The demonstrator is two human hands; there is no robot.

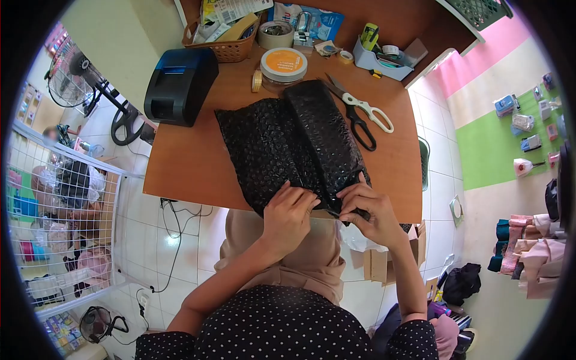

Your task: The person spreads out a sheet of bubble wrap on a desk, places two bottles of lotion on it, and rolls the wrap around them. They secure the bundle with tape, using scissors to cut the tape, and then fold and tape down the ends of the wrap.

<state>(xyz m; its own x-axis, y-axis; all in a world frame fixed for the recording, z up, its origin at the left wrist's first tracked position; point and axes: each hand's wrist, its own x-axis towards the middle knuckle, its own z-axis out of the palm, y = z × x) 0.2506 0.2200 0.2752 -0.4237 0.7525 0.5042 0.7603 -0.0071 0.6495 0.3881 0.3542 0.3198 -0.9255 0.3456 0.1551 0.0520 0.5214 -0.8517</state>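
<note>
Black bubble wrap [258, 144] lies across the brown desk, with a thicker wrapped part [321, 126] on its right side. My left hand [291, 210] has its fingers bent and pressed on the wrap's near edge. Just to the right, my right hand [366, 207] pinches the near corner of the wrapped part, close to the desk's front edge. Scissors [363, 111] with one white and one black handle lie to the right of the wrap. Behind the wrap are a round tub [284, 65] with an orange label and a small tape roll [257, 81].
A black printer [181, 87] stands at the back left of the desk [180, 162]. Along the back are a wicker basket [225, 51], a wide tape roll [275, 35] and a stationery holder [384, 63]. A cardboard box [377, 267] sits below on the right.
</note>
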